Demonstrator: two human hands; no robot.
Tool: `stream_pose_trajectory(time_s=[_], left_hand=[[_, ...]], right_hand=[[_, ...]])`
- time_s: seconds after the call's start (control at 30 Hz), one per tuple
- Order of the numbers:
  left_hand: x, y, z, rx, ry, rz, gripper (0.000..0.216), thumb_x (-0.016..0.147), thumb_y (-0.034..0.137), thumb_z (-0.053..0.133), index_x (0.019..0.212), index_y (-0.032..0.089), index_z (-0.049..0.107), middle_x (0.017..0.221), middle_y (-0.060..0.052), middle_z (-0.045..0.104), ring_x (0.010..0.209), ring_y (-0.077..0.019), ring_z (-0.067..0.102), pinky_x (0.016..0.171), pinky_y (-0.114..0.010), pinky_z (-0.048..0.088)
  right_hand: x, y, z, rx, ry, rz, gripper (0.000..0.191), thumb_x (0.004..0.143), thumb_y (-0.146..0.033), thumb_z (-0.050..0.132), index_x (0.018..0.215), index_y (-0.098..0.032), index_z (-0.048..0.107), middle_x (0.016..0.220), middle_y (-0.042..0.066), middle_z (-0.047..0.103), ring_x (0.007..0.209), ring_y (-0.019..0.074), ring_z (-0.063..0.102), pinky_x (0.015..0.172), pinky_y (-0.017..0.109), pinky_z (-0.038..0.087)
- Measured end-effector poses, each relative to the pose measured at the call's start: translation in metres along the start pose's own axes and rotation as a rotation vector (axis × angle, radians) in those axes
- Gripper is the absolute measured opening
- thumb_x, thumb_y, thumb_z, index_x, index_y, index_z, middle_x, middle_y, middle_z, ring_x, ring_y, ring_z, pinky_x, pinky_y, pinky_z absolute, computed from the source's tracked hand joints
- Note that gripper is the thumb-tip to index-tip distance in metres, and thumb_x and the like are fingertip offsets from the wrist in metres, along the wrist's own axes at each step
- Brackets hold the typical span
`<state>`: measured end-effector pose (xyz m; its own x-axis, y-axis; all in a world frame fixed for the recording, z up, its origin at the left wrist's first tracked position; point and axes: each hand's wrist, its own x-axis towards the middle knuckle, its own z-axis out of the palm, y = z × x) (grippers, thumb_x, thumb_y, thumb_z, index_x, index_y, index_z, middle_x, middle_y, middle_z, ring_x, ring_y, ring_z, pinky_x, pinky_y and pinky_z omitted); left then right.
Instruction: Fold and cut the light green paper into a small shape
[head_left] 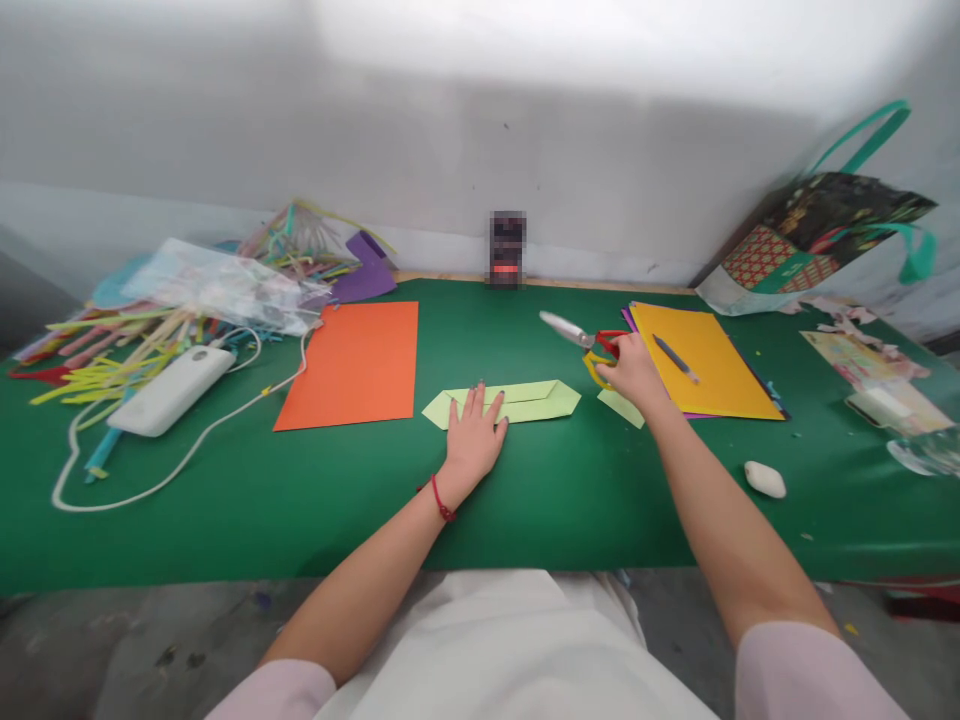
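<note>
A folded light green paper (536, 400) with pointed ends lies on the green table. My left hand (475, 435) rests flat across its left part, fingers spread. Off to the right, my right hand (634, 370) grips a pair of scissors (574, 331) by the red and yellow handles, blades pointing left and a little apart from the paper. Under that hand a small light green paper piece (621, 407) shows, partly covered.
Left stands an orange sheet (352, 370), then a white power bank (172, 390) with its cable and a heap of paper strips (112, 350). On the right are yellow sheets (720, 350) bearing a pen (675, 358), a white case (765, 479) and a patterned bag (795, 240).
</note>
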<state>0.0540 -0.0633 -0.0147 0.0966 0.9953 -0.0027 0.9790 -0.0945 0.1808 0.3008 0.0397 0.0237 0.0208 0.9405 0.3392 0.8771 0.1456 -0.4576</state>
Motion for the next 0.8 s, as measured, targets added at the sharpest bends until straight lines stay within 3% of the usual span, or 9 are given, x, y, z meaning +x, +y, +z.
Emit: stream_pose_trajectory(time_s=[0.07,0.1,0.2,0.27,0.47,0.8], left_hand=[[0.0,0.0,-0.001,-0.001,0.008,0.0,0.047,0.096,0.034,0.035,0.142,0.025,0.039,0.153,-0.01,0.026,0.14,-0.0264,0.027,0.112,-0.051,0.024],[0.0,0.0,-0.001,-0.001,0.01,0.0,0.047,0.096,0.034,0.035,0.142,0.025,0.04,0.153,-0.01,0.027,0.14,-0.0264,0.027,0.112,-0.051,0.024],[0.0,0.001,-0.001,0.004,0.015,0.006,0.047,0.096,0.033,0.035,0.141,0.024,0.041,0.152,-0.011,0.027,0.14,-0.0265,0.027,0.112,-0.051,0.023],[0.0,0.0,0.0,0.01,0.019,0.009,0.047,0.096,0.033,0.035,0.141,0.024,0.041,0.152,-0.012,0.027,0.14,-0.0267,0.027,0.112,-0.051,0.022],[0.0,-0.001,0.002,0.005,0.017,0.019,0.047,0.096,0.033,0.035,0.141,0.025,0.04,0.153,-0.011,0.027,0.14,-0.0267,0.028,0.111,-0.053,0.023],[0.0,0.0,0.003,-0.007,0.021,0.02,0.047,0.095,0.031,0.034,0.141,0.024,0.041,0.153,-0.011,0.026,0.14,-0.0271,0.027,0.112,-0.053,0.022]], right_hand=[[-0.01,-0.021,0.007,0.37,0.078,0.101,0.034,0.065,-0.035,0.074,0.068,-0.022,0.043,0.071,0.0,0.051,0.065,0.0155,0.052,0.058,0.029,0.045],[-0.016,-0.034,0.012,0.583,0.056,0.143,0.039,0.066,-0.043,0.073,0.066,-0.022,0.04,0.062,-0.003,0.046,0.056,0.0129,0.048,0.051,0.027,0.042],[-0.038,-0.073,0.032,1.155,-0.155,0.147,0.049,0.075,-0.062,0.06,0.062,-0.023,0.033,0.048,-0.007,0.036,0.037,0.0081,0.034,0.035,0.023,0.032],[-0.052,-0.093,0.049,1.37,-0.27,0.121,0.051,0.076,-0.065,0.056,0.06,-0.023,0.031,0.043,-0.008,0.033,0.032,0.0066,0.029,0.031,0.022,0.027],[-0.075,-0.106,0.085,1.405,-0.386,0.126,0.04,0.076,-0.046,0.063,0.061,-0.023,0.034,0.037,-0.011,0.034,0.029,0.005,0.03,0.032,0.019,0.027],[-0.08,-0.104,0.08,1.348,-0.386,0.092,0.033,0.073,-0.041,0.061,0.063,-0.023,0.036,0.038,-0.011,0.039,0.032,0.0052,0.033,0.037,0.02,0.031]])
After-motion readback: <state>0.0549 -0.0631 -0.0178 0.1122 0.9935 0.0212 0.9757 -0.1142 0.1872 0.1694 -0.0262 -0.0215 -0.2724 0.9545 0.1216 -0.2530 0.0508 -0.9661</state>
